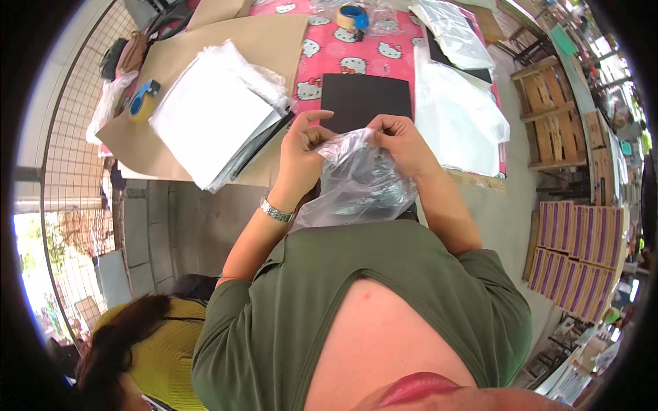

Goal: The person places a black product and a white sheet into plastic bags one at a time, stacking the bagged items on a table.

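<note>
A clear plastic bag (360, 185) hangs in front of me, off the near edge of the table. My right hand (404, 140) pinches its upper edge between thumb and fingertips. On the other side of that edge, my left hand (301, 147) is closed on the plastic, its index finger crooked above. Just beyond both hands lies a flat black sheet (367, 99) on the table. Whether anything is inside the crumpled bag, I cannot tell.
Left on brown cardboard (274, 41) sit a stack of white sheets in plastic (212, 113) and a tape dispenser (142, 103). Plastic-sleeved sheets (456, 120) lie right; another tape dispenser (351, 19) stands at the back. A person in yellow-green (164, 349) is close at my left.
</note>
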Demonstrator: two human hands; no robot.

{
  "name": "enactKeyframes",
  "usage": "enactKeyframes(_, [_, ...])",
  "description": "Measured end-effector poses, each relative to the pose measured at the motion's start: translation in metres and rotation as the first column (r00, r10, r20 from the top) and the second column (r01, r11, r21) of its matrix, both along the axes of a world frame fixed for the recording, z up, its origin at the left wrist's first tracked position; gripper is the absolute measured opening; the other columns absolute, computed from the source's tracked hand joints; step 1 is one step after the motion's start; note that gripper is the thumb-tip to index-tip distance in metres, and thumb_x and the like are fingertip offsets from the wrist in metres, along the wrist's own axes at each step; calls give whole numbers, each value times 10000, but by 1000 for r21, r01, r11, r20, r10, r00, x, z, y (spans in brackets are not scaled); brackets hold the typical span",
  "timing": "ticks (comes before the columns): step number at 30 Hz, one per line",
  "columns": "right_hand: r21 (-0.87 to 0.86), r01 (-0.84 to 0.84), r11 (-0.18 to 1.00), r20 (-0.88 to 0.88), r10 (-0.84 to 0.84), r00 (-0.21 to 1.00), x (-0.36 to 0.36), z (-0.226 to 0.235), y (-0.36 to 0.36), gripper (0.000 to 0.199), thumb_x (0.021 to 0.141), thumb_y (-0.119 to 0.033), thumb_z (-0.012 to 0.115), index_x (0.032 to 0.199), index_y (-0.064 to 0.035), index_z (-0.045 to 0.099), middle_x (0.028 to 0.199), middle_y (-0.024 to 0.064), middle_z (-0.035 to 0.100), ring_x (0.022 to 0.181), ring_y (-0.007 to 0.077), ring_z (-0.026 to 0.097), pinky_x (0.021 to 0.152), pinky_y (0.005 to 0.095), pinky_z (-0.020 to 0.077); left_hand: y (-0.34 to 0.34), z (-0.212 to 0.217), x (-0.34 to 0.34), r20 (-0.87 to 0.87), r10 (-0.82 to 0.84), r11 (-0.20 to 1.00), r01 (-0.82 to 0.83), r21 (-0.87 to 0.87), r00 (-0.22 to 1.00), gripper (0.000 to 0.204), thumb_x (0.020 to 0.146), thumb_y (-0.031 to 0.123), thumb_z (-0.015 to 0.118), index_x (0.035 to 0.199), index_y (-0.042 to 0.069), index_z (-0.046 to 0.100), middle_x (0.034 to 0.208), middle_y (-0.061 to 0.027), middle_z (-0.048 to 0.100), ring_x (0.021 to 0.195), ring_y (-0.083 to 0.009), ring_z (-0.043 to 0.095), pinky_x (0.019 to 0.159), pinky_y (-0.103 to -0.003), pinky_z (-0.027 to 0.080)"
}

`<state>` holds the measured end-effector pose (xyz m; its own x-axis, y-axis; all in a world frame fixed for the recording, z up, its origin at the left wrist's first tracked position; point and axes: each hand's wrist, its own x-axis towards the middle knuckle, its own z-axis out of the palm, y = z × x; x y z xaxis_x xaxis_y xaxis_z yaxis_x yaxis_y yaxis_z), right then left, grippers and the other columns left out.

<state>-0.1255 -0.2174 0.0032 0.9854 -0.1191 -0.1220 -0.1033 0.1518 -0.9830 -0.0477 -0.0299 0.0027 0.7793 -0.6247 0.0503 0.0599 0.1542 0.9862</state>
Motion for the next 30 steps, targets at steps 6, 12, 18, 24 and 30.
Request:
enactKeyframes(6, [-216, 242, 946, 102, -225, 969, 12, -17, -3, 150, 845, -170, 625, 907, -44, 679, 767, 2, 644, 687, 46, 513, 649, 205, 420, -25, -11, -2, 37, 30, 995, -34, 96, 999, 408, 758, -32, 626, 1123, -7, 446, 618, 33, 444, 567, -32, 385, 492, -194, 289])
enactKeyframes(12, [196, 147, 970, 54, -161, 986, 26, -22, -5, 178, 842, -177, 629, 950, -36, 649, 796, 2, 632, 738, 54, 537, 681, 212, 424, -20, -36, 17, -324, -226, 974, 223, -48, 919, 115, 882, 105, 551, 949, 14, 569, 774, 44, 560, 681, -36, 493, 642, -194, 404])
enactKeyframes(18, [-51, -682, 730, 314, 660, 683, -6, -5, -35, 199, 785, -209, 652, 876, -33, 630, 815, 63, 634, 754, 165, 584, 856, 383, 412, 4, -13, 61, -782, -111, 967, -114, -227, 613, 260, 920, 291, 480, 921, 41, 547, 885, -84, 604, 818, -208, 591, 770, -357, 479])
enactKeyframes(24, [408, -77, 910, 125, 28, 992, -22, -14, -83, 108, 781, -120, 632, 839, -28, 630, 847, 90, 642, 798, 206, 608, 822, 373, 467, 14, -18, 76, -617, -391, 908, 176, -380, 683, 354, 924, 362, 444, 950, 32, 570, 885, -95, 614, 800, -179, 602, 731, -364, 501])
enactKeyframes(30, [422, 41, 906, 375, -215, 902, 5, 3, -114, 190, 893, -200, 517, 1021, -72, 573, 834, 22, 616, 707, 134, 581, 675, 325, 493, 4, -24, 69, -173, -355, 921, 376, 106, 918, 276, 884, 323, 559, 930, 52, 587, 823, 34, 564, 775, -66, 512, 752, -254, 432])
